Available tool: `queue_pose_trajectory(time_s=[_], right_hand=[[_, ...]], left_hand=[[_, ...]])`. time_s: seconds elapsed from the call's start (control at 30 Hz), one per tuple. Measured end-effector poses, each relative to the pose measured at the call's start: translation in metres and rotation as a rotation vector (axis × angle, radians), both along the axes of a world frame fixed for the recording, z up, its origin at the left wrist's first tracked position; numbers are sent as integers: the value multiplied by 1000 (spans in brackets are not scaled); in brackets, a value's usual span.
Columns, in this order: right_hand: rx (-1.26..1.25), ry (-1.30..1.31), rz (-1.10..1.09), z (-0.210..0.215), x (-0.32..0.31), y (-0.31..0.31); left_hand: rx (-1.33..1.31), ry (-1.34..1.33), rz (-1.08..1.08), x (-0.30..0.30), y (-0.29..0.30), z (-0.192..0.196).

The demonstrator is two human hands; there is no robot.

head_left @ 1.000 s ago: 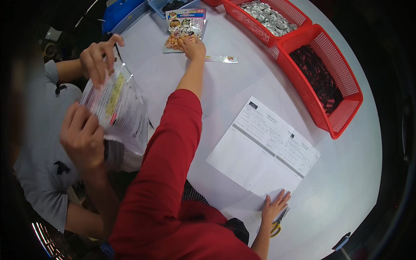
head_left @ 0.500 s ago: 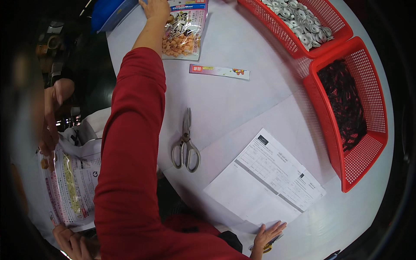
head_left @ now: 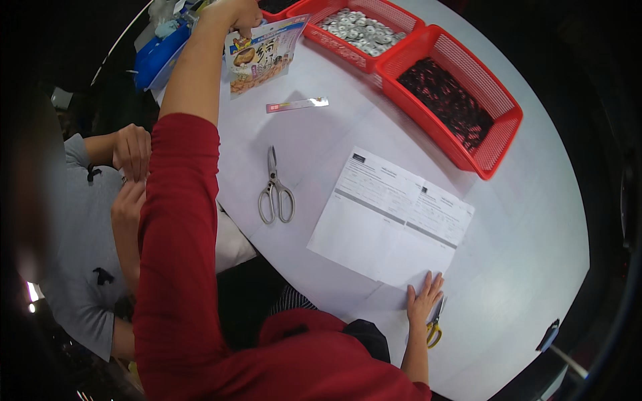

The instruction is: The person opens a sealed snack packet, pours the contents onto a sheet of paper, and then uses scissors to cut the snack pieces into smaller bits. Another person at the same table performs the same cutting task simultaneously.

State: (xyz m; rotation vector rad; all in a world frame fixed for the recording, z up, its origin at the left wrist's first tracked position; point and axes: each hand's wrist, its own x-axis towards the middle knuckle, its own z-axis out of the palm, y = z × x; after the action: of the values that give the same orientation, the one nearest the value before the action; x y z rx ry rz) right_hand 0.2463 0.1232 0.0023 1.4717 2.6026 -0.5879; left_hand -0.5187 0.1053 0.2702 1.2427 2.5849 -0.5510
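Observation:
My left arm in a red sleeve stretches to the far left. At its end my left hand (head_left: 241, 15) pinches the top edge of a printed snack pouch (head_left: 262, 57), which stands tilted above the white table. On the table's near right side my right hand (head_left: 425, 299) lies palm down with fingers spread, at the lower edge of a printed paper form (head_left: 394, 217). Yellow-handled scissors (head_left: 435, 327) lie beside its wrist, partly hidden. Large metal scissors (head_left: 275, 190) rest left of the form, and a narrow printed strip (head_left: 297, 105) lies below the pouch.
Red perforated baskets stand at the back: one (head_left: 409, 43) with silvery round discs, another (head_left: 511, 134) with dark red-black pieces. A blue container (head_left: 159, 60) is at the far left. A co-worker in grey (head_left: 87, 227) is close on my left, hands (head_left: 132, 152) near my sleeve.
My left hand has raised the pouch from lying flat to tilted upright. The view has shifted, showing more of my right arm. The pouch by the co-worker's hands is out of sight.

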Motion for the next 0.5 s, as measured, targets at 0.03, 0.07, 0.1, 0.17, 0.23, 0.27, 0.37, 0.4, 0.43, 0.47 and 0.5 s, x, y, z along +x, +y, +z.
queue_pose_trajectory(time_s=[0.03,0.07,0.1,0.17,0.23,0.27,0.37,0.4,0.43,0.47,0.5], right_hand=[[-12,7,-20,8,0,1],[26,72,-11,14,-3,5],[71,122,-26,21,2,7],[244,200,-107,18,34,6],[251,274,-275,18,75,-6],[245,240,-334,13,90,-13],[256,112,-494,10,141,-47],[260,101,-521,11,142,-55],[260,94,-535,11,143,-60],[240,107,-559,11,145,-64],[224,90,-536,7,150,-68]], left_hand=[[39,2,-67,41,16,11],[25,26,-123,77,4,31],[123,73,-221,103,-7,40],[357,78,-363,194,-20,69],[384,-90,-295,269,-28,96],[482,-178,-288,298,-38,99],[469,-353,-445,369,-48,72],[386,-413,-472,400,-51,72],[375,-463,-503,425,-59,62],[323,-446,-559,446,-66,51],[272,-498,-532,469,-75,36]])
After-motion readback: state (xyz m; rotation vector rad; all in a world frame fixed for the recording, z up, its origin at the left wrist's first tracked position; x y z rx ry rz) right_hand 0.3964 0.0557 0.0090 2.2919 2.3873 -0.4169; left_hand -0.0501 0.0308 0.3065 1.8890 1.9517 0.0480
